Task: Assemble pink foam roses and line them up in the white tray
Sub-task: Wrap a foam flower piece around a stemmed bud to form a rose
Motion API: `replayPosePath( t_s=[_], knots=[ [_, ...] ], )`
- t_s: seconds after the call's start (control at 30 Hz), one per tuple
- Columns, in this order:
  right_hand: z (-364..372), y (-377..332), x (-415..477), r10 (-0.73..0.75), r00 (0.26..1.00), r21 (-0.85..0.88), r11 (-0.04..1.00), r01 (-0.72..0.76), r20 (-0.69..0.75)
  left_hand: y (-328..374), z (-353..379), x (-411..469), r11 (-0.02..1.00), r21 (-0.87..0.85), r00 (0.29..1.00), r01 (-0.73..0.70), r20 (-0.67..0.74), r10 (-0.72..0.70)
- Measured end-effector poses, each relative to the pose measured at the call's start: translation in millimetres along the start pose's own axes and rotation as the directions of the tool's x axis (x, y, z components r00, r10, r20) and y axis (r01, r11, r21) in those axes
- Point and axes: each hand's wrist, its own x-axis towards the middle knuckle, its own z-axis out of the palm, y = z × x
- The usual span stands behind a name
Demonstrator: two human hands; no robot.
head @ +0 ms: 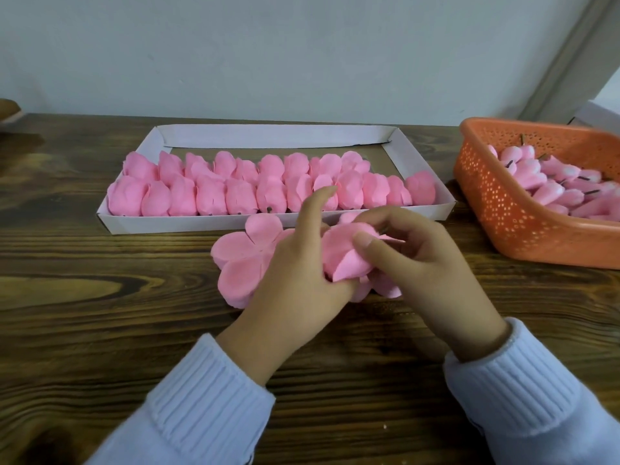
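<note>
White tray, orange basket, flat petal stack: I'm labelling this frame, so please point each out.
white tray [275, 137]: head view, bare far wall.
orange basket [496, 203]: head view, perforated side wall.
flat petal stack [241, 258]: head view, top sheet's left petal.

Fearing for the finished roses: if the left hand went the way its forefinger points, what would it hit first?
Likely the front row of roses in the white tray; how high the left hand hovers is unclear.

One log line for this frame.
step: assembling rose | left hand: grips rose | right hand: pinches rose | white tray: two rows laid
</note>
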Motion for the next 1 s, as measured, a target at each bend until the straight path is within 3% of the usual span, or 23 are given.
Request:
replayPosePath(
  t_s=[0.07,0.13,0.23,0.37,0.63,0.77,0.9,1.0],
  knots=[
    [-3,0,1,0.100,0.995,0.267,0.959,-0.099,0.012,1,-1,1,0.991,-0.128,0.997,0.046,-0.053,-0.053],
    [-5,-1,2,0.171,0.981,0.564,0.803,-0.195,0.096,5,-2,4,0.949,-0.298,0.993,0.104,-0.023,-0.116],
    [-3,-4,4,0.230,0.955,0.730,0.618,-0.293,0.188,9,-5,7,0.837,-0.524,0.987,0.155,0.123,-0.106],
    [7,-5,1,0.177,0.950,0.736,0.601,-0.313,0.259,14,-1,4,0.812,-0.569,0.970,0.130,0.242,0.014],
    [19,-6,-5,0.160,0.944,0.732,0.599,-0.326,0.289,10,0,4,0.743,-0.656,0.988,0.133,0.150,-0.045],
    [14,-7,-2,0.176,0.922,0.750,0.539,-0.383,0.345,11,-2,3,0.746,-0.657,0.991,0.107,0.133,-0.025],
    [14,-7,0,0.314,0.835,0.604,0.581,-0.546,0.452,15,-7,3,0.730,-0.676,0.989,0.102,0.148,0.000],
    [17,-4,-3,0.358,0.823,0.574,0.593,-0.565,0.440,15,-8,2,0.755,-0.647,0.987,0.105,0.160,0.000]
  ],
)
